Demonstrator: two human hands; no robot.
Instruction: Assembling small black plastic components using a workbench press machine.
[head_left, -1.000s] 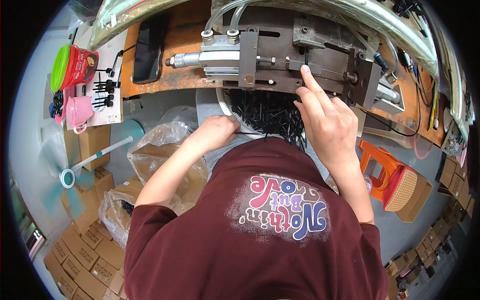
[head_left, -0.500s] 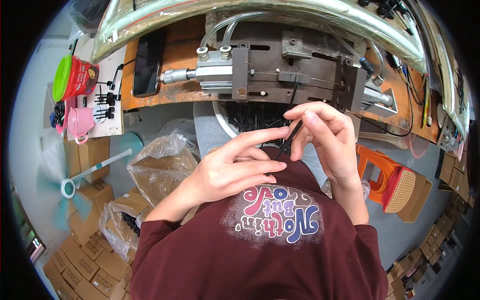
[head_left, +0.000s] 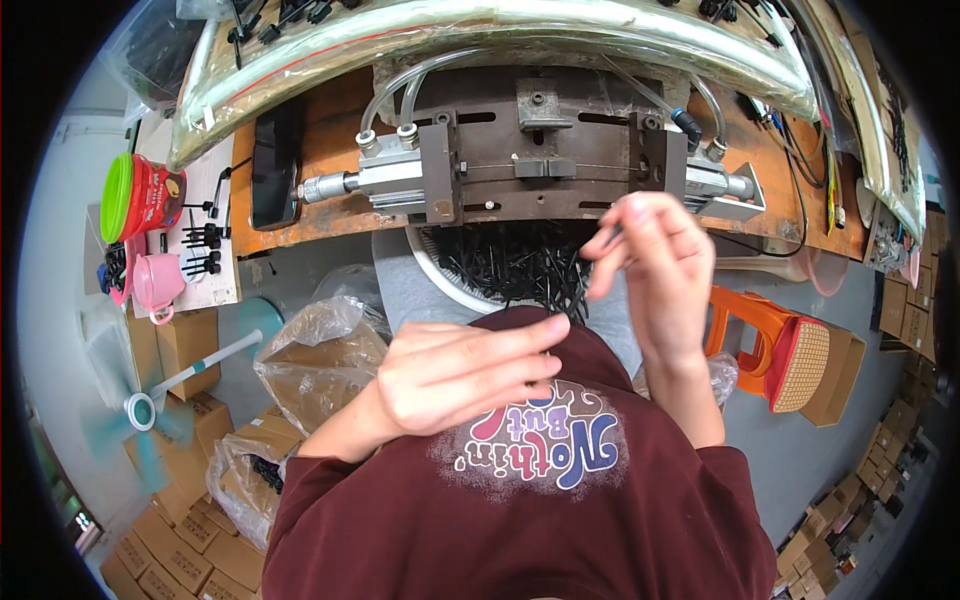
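Left hand (head_left: pixel 465 375): fingers pointing toward 2 o'clock, grip unclear | Right hand (head_left: pixel 660 260), at left's 2 o'clock: fingertips standing close, contents unclear | Black parts (head_left: pixel 505 268): lying in basket (head_left: pixel 437 275), left's 12 o'clock; fixture (head_left: pixel 545 170) sitting beyond

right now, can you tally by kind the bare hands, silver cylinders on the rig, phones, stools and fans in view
Bare hands: 2 (left hand, right hand)
Silver cylinders: 2 (left cylinder, right cylinder)
Phone: 1
Orange stool with a red-edged seat: 1
Teal-bladed fan: 1
Total: 7
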